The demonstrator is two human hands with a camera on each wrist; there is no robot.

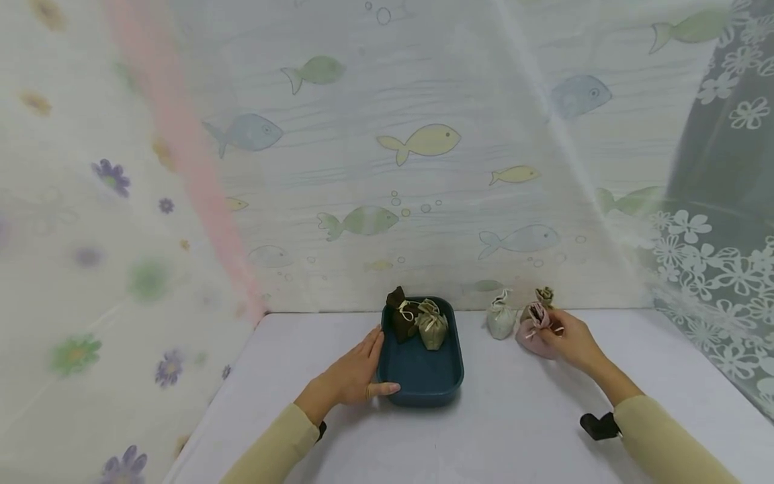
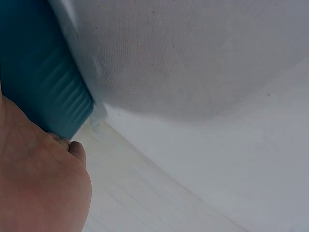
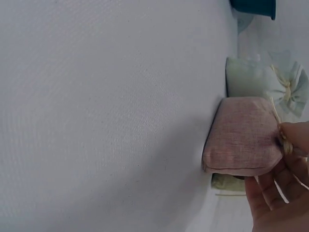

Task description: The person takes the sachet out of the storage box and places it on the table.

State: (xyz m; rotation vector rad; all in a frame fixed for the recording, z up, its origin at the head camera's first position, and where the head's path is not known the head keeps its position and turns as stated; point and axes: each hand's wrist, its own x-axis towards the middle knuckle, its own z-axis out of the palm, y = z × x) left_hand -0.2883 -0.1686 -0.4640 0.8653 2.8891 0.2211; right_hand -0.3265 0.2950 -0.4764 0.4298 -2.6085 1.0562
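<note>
My left hand (image 1: 357,370) lies along the left side of a dark blue tray (image 1: 423,376), its fingers straight and its thumb at the near left corner of the rim. Inside the tray, toward the far end, a dark brown drawstring pouch (image 1: 402,324) leans beside a khaki pouch (image 1: 433,332). To the right of the tray, my right hand (image 1: 574,341) pinches a pink drawstring pouch (image 1: 533,343) by its tied neck. In the right wrist view, the pink pouch's flat base (image 3: 208,140) is right at the tabletop.
A pale green pouch (image 1: 501,320) stands just left of the pink one. Behind the pink pouch, another olive-brown pouch (image 1: 545,294) is mostly hidden. A fish-print curtain (image 1: 423,202) hangs along the back edge of the white table (image 1: 484,430); flowered sheets hang at both sides.
</note>
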